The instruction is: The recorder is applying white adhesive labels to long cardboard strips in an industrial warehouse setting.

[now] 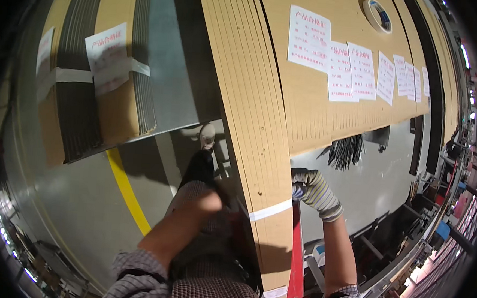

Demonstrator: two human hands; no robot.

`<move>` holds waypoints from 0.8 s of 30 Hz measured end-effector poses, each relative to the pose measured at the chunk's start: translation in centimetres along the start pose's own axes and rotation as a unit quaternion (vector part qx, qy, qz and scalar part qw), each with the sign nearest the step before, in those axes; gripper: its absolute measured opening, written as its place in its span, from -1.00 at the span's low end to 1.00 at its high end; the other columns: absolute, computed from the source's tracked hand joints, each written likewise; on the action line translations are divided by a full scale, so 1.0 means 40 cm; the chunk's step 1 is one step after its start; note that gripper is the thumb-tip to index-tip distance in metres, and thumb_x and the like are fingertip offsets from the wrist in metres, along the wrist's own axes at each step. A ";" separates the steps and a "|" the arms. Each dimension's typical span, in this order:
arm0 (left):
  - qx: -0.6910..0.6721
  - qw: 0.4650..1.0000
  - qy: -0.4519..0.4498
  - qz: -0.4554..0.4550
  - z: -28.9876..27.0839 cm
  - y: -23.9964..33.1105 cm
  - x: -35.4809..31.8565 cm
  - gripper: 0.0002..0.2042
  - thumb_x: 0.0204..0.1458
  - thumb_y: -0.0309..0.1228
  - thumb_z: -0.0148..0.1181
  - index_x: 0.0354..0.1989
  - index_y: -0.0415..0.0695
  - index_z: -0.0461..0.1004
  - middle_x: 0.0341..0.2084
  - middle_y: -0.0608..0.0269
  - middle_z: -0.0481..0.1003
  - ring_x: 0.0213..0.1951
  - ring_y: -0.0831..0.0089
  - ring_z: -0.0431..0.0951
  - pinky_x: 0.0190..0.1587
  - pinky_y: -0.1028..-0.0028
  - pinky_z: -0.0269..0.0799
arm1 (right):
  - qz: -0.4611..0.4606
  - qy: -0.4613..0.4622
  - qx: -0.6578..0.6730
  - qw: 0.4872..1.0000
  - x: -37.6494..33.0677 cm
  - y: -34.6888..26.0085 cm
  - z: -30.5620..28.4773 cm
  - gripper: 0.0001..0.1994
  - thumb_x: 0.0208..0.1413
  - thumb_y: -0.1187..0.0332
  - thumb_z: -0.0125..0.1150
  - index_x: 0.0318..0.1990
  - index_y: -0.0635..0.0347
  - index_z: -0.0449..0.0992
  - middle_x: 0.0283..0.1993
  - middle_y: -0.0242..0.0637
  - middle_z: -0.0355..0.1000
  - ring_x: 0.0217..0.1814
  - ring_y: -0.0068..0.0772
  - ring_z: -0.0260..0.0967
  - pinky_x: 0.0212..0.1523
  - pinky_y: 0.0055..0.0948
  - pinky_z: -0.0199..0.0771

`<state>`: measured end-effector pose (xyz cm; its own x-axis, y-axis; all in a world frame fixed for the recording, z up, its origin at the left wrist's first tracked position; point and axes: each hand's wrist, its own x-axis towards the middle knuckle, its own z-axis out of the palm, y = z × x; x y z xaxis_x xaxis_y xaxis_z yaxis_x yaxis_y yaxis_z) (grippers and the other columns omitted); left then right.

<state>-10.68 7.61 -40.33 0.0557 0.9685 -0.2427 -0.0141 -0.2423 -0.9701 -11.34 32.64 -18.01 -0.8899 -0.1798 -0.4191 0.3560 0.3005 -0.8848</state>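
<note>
A long stack of brown cardboard strips [252,95] runs from the far edge toward my body, with a white tape band [271,210] across its near part. At the stack's right side is my right hand [317,195], in a striped glove with grey fingers. Its fingers are curled in against the stack's edge, and whatever they hold is hidden. My left hand [209,203] is blurred, left of the stack and above my leg; its fingers cannot be made out.
White paper labels with red print [309,38] lie along a wide cardboard surface [306,115] at the right, with a tape roll [377,15] near its far edge. Black strips [345,153] hang below it. Taped cardboard bundles [110,108] stand at the left, near a yellow floor line [126,191].
</note>
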 end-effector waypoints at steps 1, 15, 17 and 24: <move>0.345 0.922 -0.073 0.161 -0.045 0.007 0.041 -0.52 0.39 -0.22 -0.12 0.41 -0.16 0.18 0.29 0.15 0.33 0.23 0.37 0.40 0.20 0.37 0.42 | 0.001 0.069 -0.034 0.997 0.014 -0.053 0.038 -0.77 0.03 0.34 0.49 -0.30 0.29 0.57 -0.35 -0.24 0.49 -0.28 -0.28 0.47 -0.20 -0.41 0.49; 0.780 0.350 0.094 0.510 0.016 -0.610 -0.303 -0.85 0.05 -0.49 0.29 -0.21 -0.16 0.52 -0.30 0.25 0.51 -0.17 0.36 0.54 -0.06 0.40 0.44 | -0.149 0.310 -0.214 0.914 -0.083 -0.291 0.289 -0.02 -0.30 0.12 0.60 0.25 0.41 0.16 -0.02 0.07 0.31 0.00 0.11 0.30 0.03 -0.02 0.28; 0.879 0.080 0.102 0.459 0.010 -0.645 -0.309 -0.76 0.08 -0.45 0.25 -0.08 -0.17 0.45 -0.19 0.26 0.48 -0.09 0.37 0.52 -0.01 0.38 0.44 | -0.239 0.112 -0.242 0.934 -0.074 -0.426 0.232 -0.35 -0.09 0.10 0.42 0.10 0.29 0.34 -0.09 -0.03 0.31 -0.12 -0.01 0.28 -0.01 -0.04 0.33; 0.842 0.376 0.105 0.373 0.089 -0.616 -0.258 -0.05 -0.17 -0.41 0.56 0.35 -0.22 0.00 0.22 0.13 0.30 0.25 0.31 0.31 0.32 0.27 0.24 | -0.161 -0.024 -0.312 0.936 -0.034 -0.330 0.037 -0.90 0.06 0.37 0.20 -0.30 0.14 0.58 -0.43 -0.16 0.55 -0.36 -0.07 0.53 -0.23 -0.15 0.52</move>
<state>-14.45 3.79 -13.90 -0.5155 0.5986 -0.6132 -0.7064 0.1081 0.6995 -14.40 27.54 -6.04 -0.9038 -0.3915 -0.1729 -0.1768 0.7095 -0.6822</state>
